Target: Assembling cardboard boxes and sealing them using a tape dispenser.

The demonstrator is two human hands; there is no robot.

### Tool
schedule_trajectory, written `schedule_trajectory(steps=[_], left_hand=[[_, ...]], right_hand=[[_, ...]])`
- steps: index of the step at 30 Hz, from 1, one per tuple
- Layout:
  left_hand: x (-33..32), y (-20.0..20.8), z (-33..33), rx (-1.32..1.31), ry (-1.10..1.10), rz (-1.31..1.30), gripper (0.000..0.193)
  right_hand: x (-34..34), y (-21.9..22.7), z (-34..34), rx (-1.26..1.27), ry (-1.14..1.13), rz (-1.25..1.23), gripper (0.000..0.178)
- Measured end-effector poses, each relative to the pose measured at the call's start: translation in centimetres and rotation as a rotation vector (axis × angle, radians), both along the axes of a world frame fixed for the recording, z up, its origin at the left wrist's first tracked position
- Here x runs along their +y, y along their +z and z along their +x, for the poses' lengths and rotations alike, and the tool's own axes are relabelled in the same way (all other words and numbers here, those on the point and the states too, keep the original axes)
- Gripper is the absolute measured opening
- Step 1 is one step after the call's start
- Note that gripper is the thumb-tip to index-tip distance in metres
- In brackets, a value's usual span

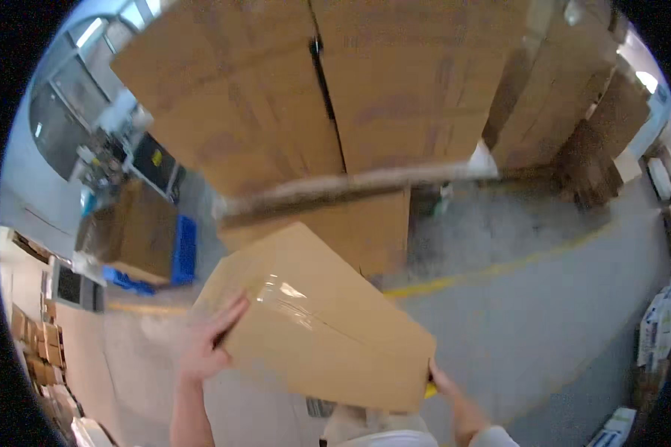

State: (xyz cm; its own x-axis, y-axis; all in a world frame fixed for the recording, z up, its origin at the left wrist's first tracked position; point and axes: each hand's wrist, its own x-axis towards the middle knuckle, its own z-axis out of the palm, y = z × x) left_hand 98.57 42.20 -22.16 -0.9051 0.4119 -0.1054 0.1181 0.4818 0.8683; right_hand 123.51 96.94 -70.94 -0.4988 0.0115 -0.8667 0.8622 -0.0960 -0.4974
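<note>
A tan cardboard box (pixel 343 328), with shiny clear tape along its seam, is held tilted in front of my body. At its left side my left hand (pixel 210 343) grips the edge, thumb and fingers pressed to the cardboard. My right hand (pixel 443 381) holds the lower right corner, its fingers partly hidden by the box. Just beyond stands a stack of large cardboard boxes (pixel 268 104), and a lower carton (pixel 380 235) shows beneath them, partly covered by the held box.
To the left, a big carton (pixel 138 231) stands by a blue pallet (pixel 184 249). A yellow floor line (pixel 499 268) curves across the grey floor. White packages (pixel 663 324) lie at the far right, and smaller boxes (pixel 48 343) are piled at the far left.
</note>
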Motion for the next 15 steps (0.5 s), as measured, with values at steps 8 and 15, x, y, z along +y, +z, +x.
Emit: schedule_trajectory(steps=[8,15], left_hand=[[22.6,29.0,7.6,0.969,-0.391,-0.513,0.096],[30.7,37.5,8.3,1.961,-0.064,-0.18,0.081]], right_hand=[[-8.6,9.4,-7.6,0.244,-0.192,-0.588,0.074],[-11.3,43.6,-21.0,0.58,-0.486,-0.893,0.086]])
